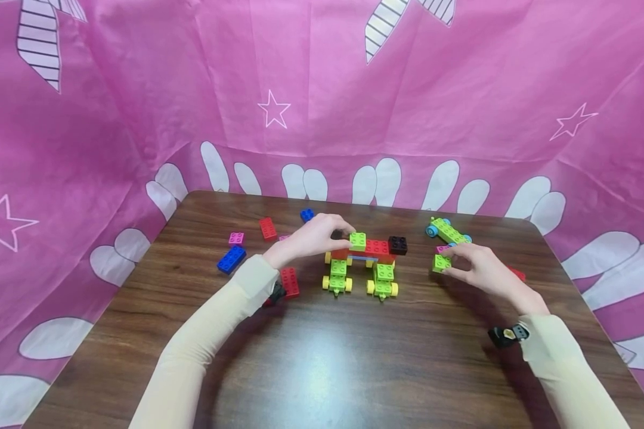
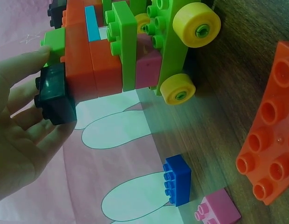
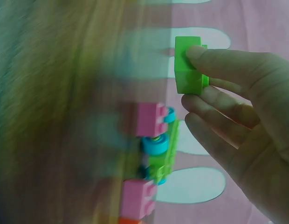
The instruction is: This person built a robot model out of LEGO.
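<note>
A toy brick build stands on the table with red bricks (image 1: 377, 246), a black brick (image 1: 398, 245) at its right end and green wheeled bases (image 1: 384, 281). My left hand (image 1: 313, 236) is at its upper left, thumb and forefinger pinching a light green brick (image 1: 358, 241) on top. Another black brick (image 2: 57, 94) sits beside that hand's fingers in the left wrist view. Off to the right, my right hand (image 1: 483, 271) pinches a light green brick (image 3: 188, 65) between thumb and fingers, raised above the table. Its lower fingers extend below the brick.
Behind the right hand stands a green car base with blue wheels (image 1: 444, 229), near pink bricks (image 3: 150, 119). Loose on the left lie a blue brick (image 1: 231, 259), red bricks (image 1: 268, 228) and a pink brick (image 1: 236, 238). A pink patterned cloth (image 1: 322, 119) hangs behind the table.
</note>
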A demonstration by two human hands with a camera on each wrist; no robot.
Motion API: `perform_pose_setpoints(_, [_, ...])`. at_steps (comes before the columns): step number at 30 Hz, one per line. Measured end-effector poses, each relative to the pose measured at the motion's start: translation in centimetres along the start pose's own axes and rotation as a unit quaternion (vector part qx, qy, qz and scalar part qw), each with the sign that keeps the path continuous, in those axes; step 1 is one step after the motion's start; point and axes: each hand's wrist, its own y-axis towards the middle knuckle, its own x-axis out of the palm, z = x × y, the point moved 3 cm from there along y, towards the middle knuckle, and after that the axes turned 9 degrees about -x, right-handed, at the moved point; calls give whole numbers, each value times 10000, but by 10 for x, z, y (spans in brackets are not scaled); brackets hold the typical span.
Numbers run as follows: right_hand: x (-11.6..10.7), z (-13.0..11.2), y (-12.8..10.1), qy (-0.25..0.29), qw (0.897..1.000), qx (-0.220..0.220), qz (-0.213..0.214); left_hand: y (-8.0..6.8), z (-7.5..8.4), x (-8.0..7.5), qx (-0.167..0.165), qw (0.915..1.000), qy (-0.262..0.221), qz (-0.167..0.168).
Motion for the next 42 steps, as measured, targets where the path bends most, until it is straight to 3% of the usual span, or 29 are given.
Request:
perform_pose_setpoints(13, [-31, -31, 41, 216, 9957, -563, 709, 0, -2, 0, -22, 10000, -43, 21])
perform_pose_setpoints(23, [-46, -52, 68, 312, 9954, -621, 655, 0, -1, 0, -92, 9999, -101, -24])
perform_pose_setpoints(30, [-44, -62, 85, 351, 9972, -560, 354, -1, -1, 0, -120, 9999, -120, -25])
perform_pose_setpoints(42, [-28, -76, 109, 592, 9920, -1118, 58, 0, -1, 0, -55, 9999, -102, -13])
